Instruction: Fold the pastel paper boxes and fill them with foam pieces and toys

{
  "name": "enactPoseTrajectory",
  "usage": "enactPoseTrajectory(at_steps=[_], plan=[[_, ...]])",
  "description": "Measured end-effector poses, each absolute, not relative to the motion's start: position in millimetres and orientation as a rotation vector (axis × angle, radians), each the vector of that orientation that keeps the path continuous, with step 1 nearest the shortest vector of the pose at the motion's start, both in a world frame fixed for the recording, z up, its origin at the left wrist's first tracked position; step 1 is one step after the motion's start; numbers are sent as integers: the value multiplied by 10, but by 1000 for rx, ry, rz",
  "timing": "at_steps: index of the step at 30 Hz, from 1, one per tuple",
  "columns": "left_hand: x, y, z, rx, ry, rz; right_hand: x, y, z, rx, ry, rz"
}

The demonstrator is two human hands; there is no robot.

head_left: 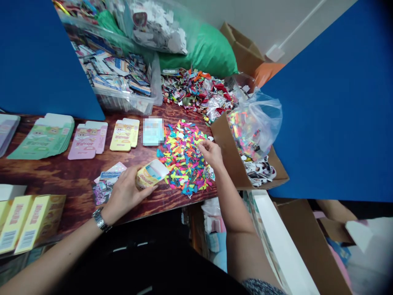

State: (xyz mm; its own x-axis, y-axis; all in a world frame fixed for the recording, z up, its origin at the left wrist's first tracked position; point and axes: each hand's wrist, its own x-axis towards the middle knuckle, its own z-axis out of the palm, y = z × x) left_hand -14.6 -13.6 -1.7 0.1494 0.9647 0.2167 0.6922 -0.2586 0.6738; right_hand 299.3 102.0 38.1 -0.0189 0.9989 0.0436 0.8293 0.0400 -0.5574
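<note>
My left hand [126, 191], with a metal watch [100, 219] at the wrist, is closed round a small yellow carton [147, 178]. The carton's top is open and tilted towards the right, and something blue shows inside. Over the right part of a heap of small bright pieces [184, 159], which look like uninflated balloons, is my right hand [211, 153]. Its thumb and fingers are pinched together; what lies between them is too small to make out. Several printed cards [106, 184] lie beneath and beside my left hand.
Flat cartons in green [46, 137], purple [87, 141] and yellow [124, 135] lie in a row. Filled yellow boxes [39, 221] stand at lower left. Behind are a clear bin of cards [123, 98] and a trinket heap [196, 90]. A cardboard box [225, 151] borders the right; blue panels [331, 102] flank the table.
</note>
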Motion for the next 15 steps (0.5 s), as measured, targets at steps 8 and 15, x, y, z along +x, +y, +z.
enactPoseTrajectory(at_steps=[8, 15], plan=[[43, -27, -38, 2141, 1567, 815, 2123, 428, 695, -1250, -2435, 652], [18, -88, -53, 2139, 1513, 830, 1853, 247, 474, -1130, -2275, 773]])
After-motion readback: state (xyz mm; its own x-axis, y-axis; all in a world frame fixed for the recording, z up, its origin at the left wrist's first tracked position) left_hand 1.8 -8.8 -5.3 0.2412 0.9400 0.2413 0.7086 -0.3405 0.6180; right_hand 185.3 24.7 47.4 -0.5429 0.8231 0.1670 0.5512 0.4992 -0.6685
